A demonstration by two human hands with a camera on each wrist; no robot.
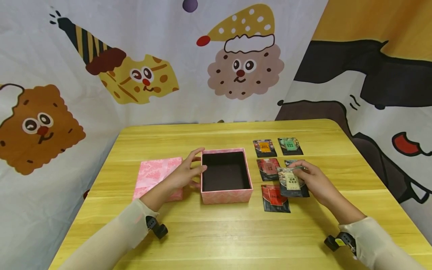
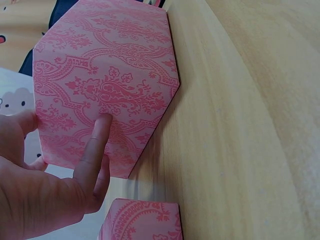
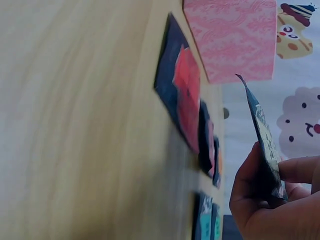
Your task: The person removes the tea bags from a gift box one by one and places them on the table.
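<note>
A pink patterned gift box (image 1: 227,197) stands uncovered, its dark inside facing up. My left hand (image 1: 183,172) holds its left wall, with the thumb over the rim; in the left wrist view a finger (image 2: 92,155) presses the outer wall. My right hand (image 1: 315,182) pinches a black tea packet (image 1: 289,182) with a cream label by its right edge. In the right wrist view this packet (image 3: 265,135) is tilted, above the table. A red packet (image 1: 275,198), a dark red packet (image 1: 268,169) and a partly hidden packet (image 1: 293,162) lie near it.
The pink box lid (image 1: 153,172) lies left of the box, partly behind my left forearm. Farther back are an orange-labelled packet (image 1: 265,148) and a green-labelled packet (image 1: 290,146). All lie on a wooden table (image 1: 216,236) before a cartoon-printed cloth (image 1: 189,108).
</note>
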